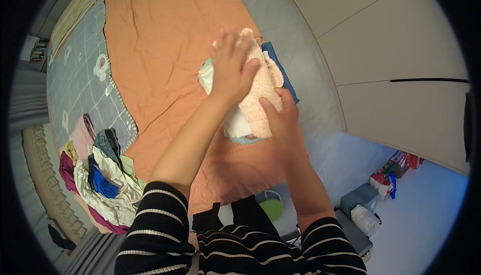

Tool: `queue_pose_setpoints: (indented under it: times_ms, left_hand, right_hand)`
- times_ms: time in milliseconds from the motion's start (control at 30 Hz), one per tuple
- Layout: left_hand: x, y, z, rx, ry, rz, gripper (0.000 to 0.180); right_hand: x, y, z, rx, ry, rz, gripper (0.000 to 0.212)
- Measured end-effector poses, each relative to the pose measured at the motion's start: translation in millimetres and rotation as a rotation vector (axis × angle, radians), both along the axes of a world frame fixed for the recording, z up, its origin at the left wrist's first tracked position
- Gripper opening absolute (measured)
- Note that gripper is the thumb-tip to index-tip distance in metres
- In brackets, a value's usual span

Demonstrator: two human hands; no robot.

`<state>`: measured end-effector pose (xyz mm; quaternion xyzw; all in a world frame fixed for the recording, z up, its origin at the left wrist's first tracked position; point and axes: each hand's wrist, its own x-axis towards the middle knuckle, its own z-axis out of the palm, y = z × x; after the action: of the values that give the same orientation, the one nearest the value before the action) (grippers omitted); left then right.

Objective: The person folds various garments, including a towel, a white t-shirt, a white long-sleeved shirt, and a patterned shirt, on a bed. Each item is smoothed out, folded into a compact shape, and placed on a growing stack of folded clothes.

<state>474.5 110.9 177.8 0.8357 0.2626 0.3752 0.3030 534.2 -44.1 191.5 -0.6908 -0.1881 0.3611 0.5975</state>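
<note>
A pale pink, fluffy folded garment (pixel 261 85) lies on a small stack of clothes at the right side of the orange bedspread. My left hand (pixel 234 72) is over its far left part, fingers stretched out and slightly blurred. At the garment's near right edge is my right hand (pixel 281 117), thumb on top and fingers curled at the side, gripping the cloth. Beneath the pink garment a white cloth (pixel 236 122) and a light teal one (pixel 244 140) stick out. A dark blue folded cloth (pixel 280 69) shows along the stack's right side.
A loose heap of mixed clothes (pixel 107 174) sits at the bed's near left. A grey patterned blanket (pixel 80 64) covers the left of the orange bedspread (pixel 160 39). Beige cabinets (pixel 386 39) stand right, beyond the floor. Bags (pixel 363 207) and a green round stool (pixel 271 209) are nearer.
</note>
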Motion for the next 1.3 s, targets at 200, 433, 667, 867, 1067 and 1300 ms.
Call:
queue_pose_setpoints:
  times_ms: [200,433,667,867,1067,1300]
  left_hand:
    - [-19.0,-13.8,26.5,0.263,0.296,-0.017,0.054]
    - [-21.5,-10.2,-64.2,0.166,0.479,-0.068,0.054]
    - [8.4,-2.4,-31.8,0.196,0.461,-0.125,0.046]
    - [9.7,12.9,-88.9,0.033,0.530,-0.076,0.047]
    - [24.1,10.4,-84.3,0.008,0.632,-0.140,0.053]
    - [-28.1,-5.7,-37.2,0.056,0.415,-0.044,0.057]
  right_hand:
    - [27.5,-22.5,-32.0,0.064,0.254,-0.025,0.036]
    - [-7.2,-9.2,-16.0,-0.307,-1.201,0.220,0.066]
    - [-3.8,-5.5,-79.9,-0.442,-1.202,0.459,0.074]
    - [-6.7,3.8,-95.4,-0.472,-1.216,0.493,0.071]
    - [0.5,-0.2,-99.9,-0.514,-1.177,0.453,0.075]
    - [-14.1,-8.2,-39.0,-0.414,-1.269,0.471,0.081]
